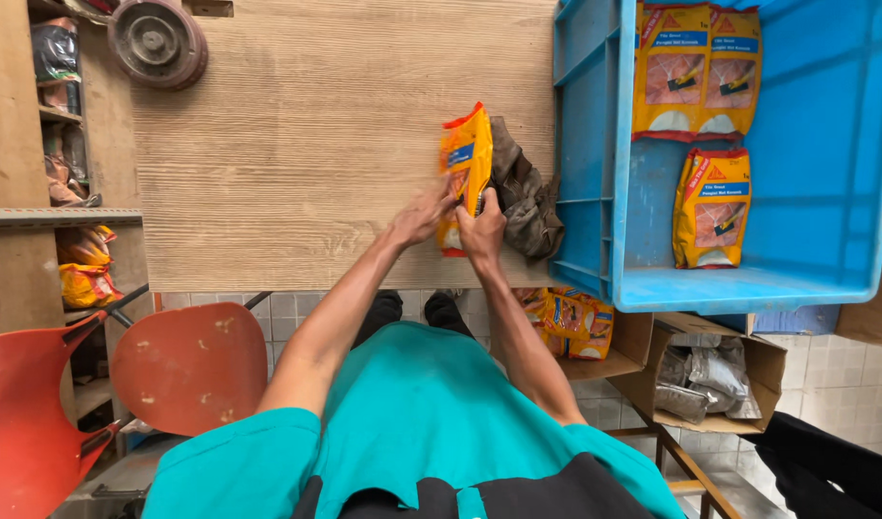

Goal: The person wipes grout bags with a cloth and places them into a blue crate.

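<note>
A yellow and orange packet (463, 173) is held standing up near the front edge of the wooden table (297, 144), close to the table's right side. It is gripped from both sides, so it stays upright and does not fall over. The left hand (420, 217) is pressed against the packet's left side, with the fingers curled onto it. The right hand (481, 229) is closed around the packet's lower right side, and something small and dark seems to be held there too, but what it is cannot be told.

Just beside the packet, on its right, a crumpled brown cloth (526, 197) is lying on the table. It touches the wall of a big blue crate (585, 173), which sits at the table's right edge.

Inside the crate, three more packets (696, 72) of the same kind are laid flat, two side by side at the far end and one nearer. More such packets are kept in a cardboard box (614, 351) under the table. Red chairs (186, 365) are seen at the left.
</note>
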